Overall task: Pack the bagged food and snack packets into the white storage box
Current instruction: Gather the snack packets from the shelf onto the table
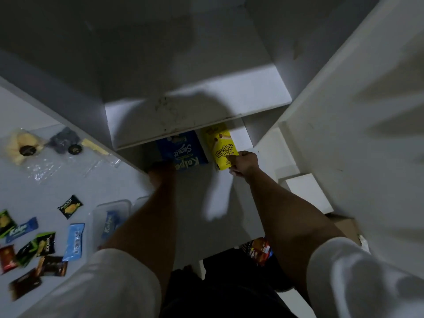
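Both my arms reach forward into a white cupboard, under a shelf [183, 115]. My left hand [161, 171] grips the near edge of a blue Kalpa snack box [181, 150]. My right hand [243, 162] pinches the near corner of a yellow snack box [221, 145] standing beside the blue one. On the white floor to my left lie several small snack packets [68, 206], blue Kalpa bars [74, 242] and two clear bags of food [25, 145]. A clear plastic container [110, 210] holding a blue bar sits by my left forearm. I cannot pick out the white storage box.
An open white cupboard door [344, 111] stands at my right. A small white block [307, 193] and a brown cardboard piece [344, 226] lie below it. More dark red packets [259, 249] show near my right elbow. The scene is dim.
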